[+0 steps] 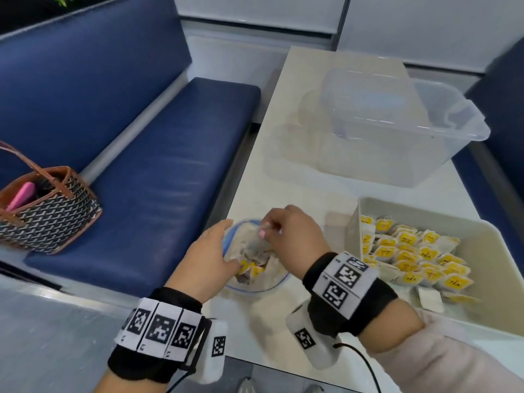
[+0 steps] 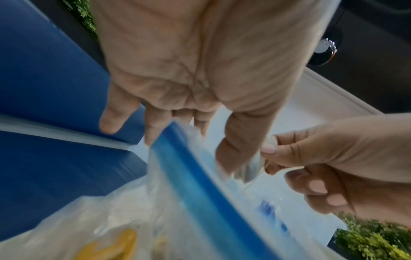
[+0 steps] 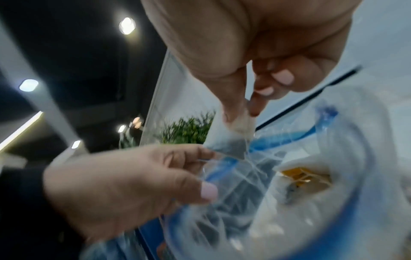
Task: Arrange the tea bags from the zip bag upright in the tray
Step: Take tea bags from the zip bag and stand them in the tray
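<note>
The clear zip bag [image 1: 273, 276] with a blue zip rim [image 2: 200, 176] stands open on the table's near left corner, several yellow-labelled tea bags [image 3: 298, 174] inside. My left hand [image 1: 224, 246] grips its left rim between thumb and fingers. Over the bag's mouth, my right hand [image 1: 263, 232] pinches the top corner of one tea bag [image 3: 229, 142] with thumb and forefinger, and the tea bag hangs just above the opening. To the right, the beige tray [image 1: 425, 207] holds several rows of upright tea bags [image 1: 411, 251].
A large clear plastic tub [image 1: 397, 123] sits at the back of the white table [image 1: 297, 80]. A blue bench [image 1: 170, 165] runs along the left with a patterned handbag [image 1: 48, 211] on it. A loose tea bag [image 1: 429, 299] lies in front of the tray.
</note>
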`<state>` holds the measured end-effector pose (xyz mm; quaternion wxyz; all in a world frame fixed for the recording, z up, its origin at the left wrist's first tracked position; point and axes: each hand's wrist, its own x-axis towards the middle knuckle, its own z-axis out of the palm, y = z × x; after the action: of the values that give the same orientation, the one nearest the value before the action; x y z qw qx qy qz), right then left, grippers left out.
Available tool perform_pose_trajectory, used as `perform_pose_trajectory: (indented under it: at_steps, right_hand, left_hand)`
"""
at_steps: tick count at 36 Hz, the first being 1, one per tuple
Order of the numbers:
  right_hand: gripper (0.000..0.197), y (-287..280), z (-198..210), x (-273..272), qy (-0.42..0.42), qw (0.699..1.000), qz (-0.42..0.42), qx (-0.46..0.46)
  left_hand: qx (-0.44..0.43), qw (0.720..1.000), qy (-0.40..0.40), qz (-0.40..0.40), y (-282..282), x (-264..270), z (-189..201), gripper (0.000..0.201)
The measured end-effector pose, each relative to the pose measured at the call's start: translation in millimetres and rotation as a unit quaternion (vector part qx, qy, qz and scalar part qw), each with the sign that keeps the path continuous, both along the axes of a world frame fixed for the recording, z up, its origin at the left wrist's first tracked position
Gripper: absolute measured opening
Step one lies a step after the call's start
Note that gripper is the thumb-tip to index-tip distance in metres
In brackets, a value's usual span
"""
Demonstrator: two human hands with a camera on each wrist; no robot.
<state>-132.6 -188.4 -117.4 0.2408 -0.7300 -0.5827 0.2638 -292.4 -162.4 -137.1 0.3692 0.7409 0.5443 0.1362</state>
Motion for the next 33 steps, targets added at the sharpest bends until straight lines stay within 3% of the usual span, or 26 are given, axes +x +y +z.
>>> perform_pose_trajectory:
  at_steps: [2, 4, 9, 12, 13, 18, 22, 24, 27, 30, 33]
  right_hand:
    - [0.009, -0.9, 4.2, 6.4, 0.051, 0.998, -0.022, 0.024]
    - [0.013, -1.8, 5.6, 8.8, 0.111, 0.992, -0.042, 0.036]
    - [0.016, -5.5, 9.6, 7.9, 0.247, 0.966, -0.06, 0.037]
    - [0.006, -7.7, 14.2, 8.2, 0.288, 0.955, -0.059, 0.038]
    - [0.0, -7.9, 15.7, 9.1, 0.29, 0.954, -0.063, 0.043]
    - [0.013, -10.4, 18.7, 17.8, 0.24, 0.964, -0.094, 0.071]
    - [0.028, -18.7, 21.7, 16.5, 0.244, 0.968, -0.043, 0.04]
    - [0.026, -21.2, 22.3, 13.6, 0.235, 0.971, -0.013, 0.037]
    - [0.005, -21.5, 27.3, 10.4, 0.242, 0.968, -0.016, 0.062]
    - [0.021, -19.2, 30.1, 13.9, 0.252, 0.962, -0.04, 0.092]
    - [0.016, -19.7, 37.6, 18.8, 0.27, 0.956, -0.04, 0.105]
  left_hand:
    - [0.024, 0.999, -0.025, -0.005, -0.7, -0.1, 3.8, 0.074]
    - [0.038, 0.998, -0.054, 0.002, -2.8, 2.4, 10.9, 0.073]
    - [0.09, 0.986, -0.141, 0.017, -5.1, 11.0, 19.5, 0.019]
    - [0.094, 0.979, -0.179, 0.032, -4.4, 14.2, 21.0, 0.006]
    - [0.09, 0.976, -0.196, 0.043, -4.3, 14.7, 21.5, 0.005]
    - [0.027, 0.944, -0.316, 0.091, -4.2, 18.3, 28.4, 0.009]
    - [-0.02, 0.915, -0.39, 0.102, -6.5, 24.4, 37.0, 0.027]
    - [-0.027, 0.908, -0.405, 0.101, -8.1, 27.4, 39.4, 0.033]
    - [-0.017, 0.908, -0.407, 0.095, -11.3, 32.4, 40.5, 0.036]
    - [-0.001, 0.917, -0.391, 0.086, -13.7, 37.5, 39.0, 0.024]
    - [-0.017, 0.921, -0.381, 0.076, -14.8, 41.7, 36.8, 0.015]
